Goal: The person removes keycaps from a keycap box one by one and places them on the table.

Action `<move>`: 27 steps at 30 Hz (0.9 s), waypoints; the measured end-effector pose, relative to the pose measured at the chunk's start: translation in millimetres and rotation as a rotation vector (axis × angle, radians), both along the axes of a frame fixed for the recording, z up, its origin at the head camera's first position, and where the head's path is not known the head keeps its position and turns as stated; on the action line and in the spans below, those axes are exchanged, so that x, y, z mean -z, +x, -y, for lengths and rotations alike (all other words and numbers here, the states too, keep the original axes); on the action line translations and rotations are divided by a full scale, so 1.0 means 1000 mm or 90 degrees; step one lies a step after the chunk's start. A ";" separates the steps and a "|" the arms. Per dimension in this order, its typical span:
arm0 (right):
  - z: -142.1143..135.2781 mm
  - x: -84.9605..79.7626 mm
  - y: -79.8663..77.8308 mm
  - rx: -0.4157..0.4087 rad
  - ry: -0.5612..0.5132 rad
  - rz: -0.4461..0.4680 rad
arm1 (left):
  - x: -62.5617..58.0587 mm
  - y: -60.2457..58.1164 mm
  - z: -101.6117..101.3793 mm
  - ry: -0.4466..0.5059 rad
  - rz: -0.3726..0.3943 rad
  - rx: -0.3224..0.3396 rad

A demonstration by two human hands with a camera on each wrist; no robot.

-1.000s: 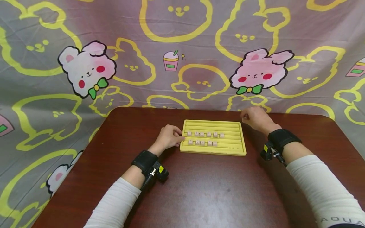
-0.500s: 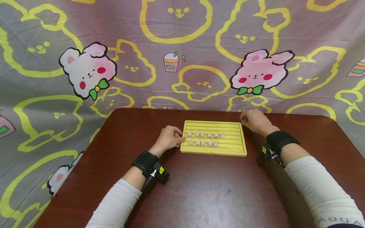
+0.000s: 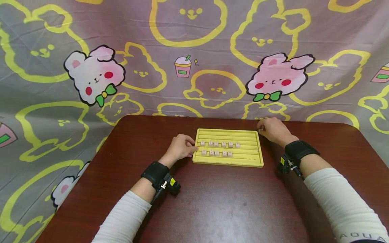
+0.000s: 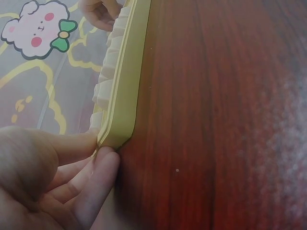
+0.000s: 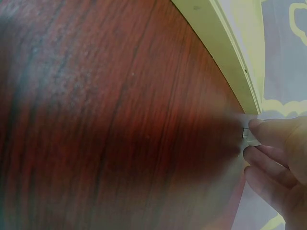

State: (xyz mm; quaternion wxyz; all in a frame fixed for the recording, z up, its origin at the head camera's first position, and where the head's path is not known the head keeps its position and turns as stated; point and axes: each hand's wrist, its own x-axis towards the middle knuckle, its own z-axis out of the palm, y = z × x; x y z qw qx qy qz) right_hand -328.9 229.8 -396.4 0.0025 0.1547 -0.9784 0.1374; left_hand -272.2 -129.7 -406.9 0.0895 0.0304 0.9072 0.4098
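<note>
A yellow ridged tray (image 3: 228,162) lies on the table, bearing two rows of small pale lettered cubes (image 3: 231,144). My left hand (image 3: 179,146) pinches the tray's left edge; in the left wrist view its thumb (image 4: 76,145) lies on the rim and a finger (image 4: 103,167) against the outer corner. Beyond the tray's far right corner is my right hand (image 3: 274,130), its fingers curled. In the right wrist view, thumb and fingertips pinch a small whitish block (image 5: 245,133), mostly hidden by the fingers; its markings do not show.
The dark reddish-brown table (image 3: 218,202) reaches back to a patterned cloth (image 3: 212,57) hanging behind it. Each wrist wears a black band (image 3: 301,152) with a small camera. Bare wood stretches in front of the tray.
</note>
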 end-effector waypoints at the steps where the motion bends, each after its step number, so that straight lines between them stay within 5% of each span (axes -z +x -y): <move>1: 0.000 0.000 0.000 0.001 0.000 0.001 | 0.000 0.000 0.000 0.000 -0.001 0.001; 27: -0.003 -0.004 0.001 0.003 0.019 -0.003 | 0.000 0.000 0.000 0.001 -0.002 0.001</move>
